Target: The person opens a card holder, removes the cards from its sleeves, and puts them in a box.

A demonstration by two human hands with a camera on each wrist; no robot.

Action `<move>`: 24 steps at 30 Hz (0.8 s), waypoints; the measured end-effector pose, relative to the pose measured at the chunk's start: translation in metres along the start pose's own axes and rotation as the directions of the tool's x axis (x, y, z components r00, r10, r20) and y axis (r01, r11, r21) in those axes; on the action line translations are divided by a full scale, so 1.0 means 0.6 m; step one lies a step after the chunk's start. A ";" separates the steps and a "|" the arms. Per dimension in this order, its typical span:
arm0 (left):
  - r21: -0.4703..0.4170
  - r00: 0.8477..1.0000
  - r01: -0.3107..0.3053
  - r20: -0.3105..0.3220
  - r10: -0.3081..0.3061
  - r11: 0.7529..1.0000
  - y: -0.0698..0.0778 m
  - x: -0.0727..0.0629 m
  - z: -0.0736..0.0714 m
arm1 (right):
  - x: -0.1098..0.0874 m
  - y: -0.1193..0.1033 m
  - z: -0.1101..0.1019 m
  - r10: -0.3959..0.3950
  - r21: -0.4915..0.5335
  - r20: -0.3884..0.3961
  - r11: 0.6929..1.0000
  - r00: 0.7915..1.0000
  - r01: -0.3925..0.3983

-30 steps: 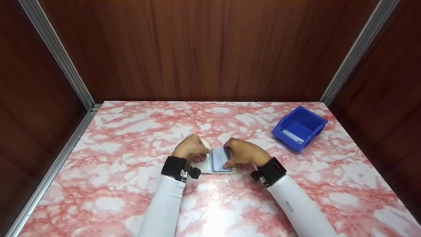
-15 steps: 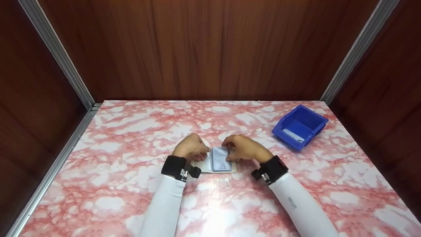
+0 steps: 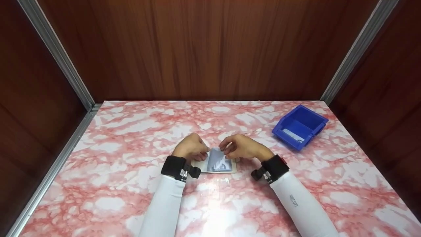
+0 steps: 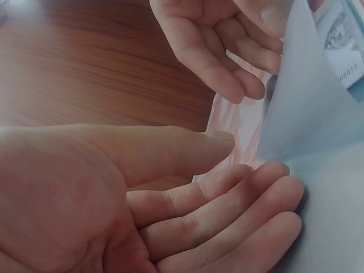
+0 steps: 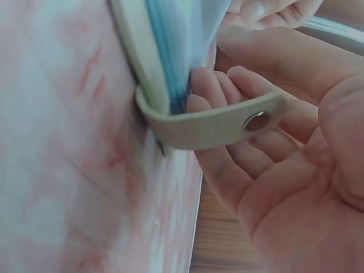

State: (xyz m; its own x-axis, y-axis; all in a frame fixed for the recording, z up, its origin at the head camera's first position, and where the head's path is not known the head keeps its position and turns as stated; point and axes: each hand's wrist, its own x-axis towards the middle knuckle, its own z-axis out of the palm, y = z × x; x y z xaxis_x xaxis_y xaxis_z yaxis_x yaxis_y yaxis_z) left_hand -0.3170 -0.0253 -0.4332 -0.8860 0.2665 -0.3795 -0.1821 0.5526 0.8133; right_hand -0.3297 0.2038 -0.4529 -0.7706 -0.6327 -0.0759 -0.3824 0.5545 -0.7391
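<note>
A small card holder with a cream cover and clear plastic sleeves lies opened flat on the table. My left hand rests at its left page, the fingers loosely extended with their tips against a sleeve in the left wrist view. My right hand has its thumb and fingers curved at the edge of one sleeve page, which stands raised and tilted. Behind that page a card with a dark picture and digits shows in the left wrist view. The cream strap with a snap sticks out beside my right fingers.
A blue plastic bin stands at the back right of the red-and-white marbled table. Brown wood-look panels with metal corner rails close off the back and sides.
My right hand has shifted up and left from the page's right edge, and a sleeve page has lifted with it, uncovering a pictured card. My left hand has stayed almost in place.
</note>
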 end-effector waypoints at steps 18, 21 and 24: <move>-0.082 1.000 0.007 -0.001 -0.007 0.997 0.000 -0.002 -0.008 | 0.001 0.001 -0.003 0.146 0.025 -0.162 0.989 0.976 -0.143; -0.058 1.000 0.000 0.015 0.001 0.998 -0.001 -0.002 -0.010 | 0.002 0.002 0.001 0.216 0.181 -0.153 0.966 0.964 -0.187; -0.042 0.999 -0.008 0.032 0.009 0.999 -0.002 -0.001 -0.012 | 0.003 0.006 0.004 0.297 0.357 -0.119 0.903 0.947 -0.239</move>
State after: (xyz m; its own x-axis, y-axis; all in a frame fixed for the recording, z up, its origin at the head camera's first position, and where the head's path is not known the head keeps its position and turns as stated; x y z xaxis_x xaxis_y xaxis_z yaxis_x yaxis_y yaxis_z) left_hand -0.3195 -0.0319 -0.4309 -0.8737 0.2964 -0.3857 -0.1928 0.5171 0.8340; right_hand -0.3311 0.2031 -0.4572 -0.9042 -0.3706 -0.2123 0.0207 0.4586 -0.8884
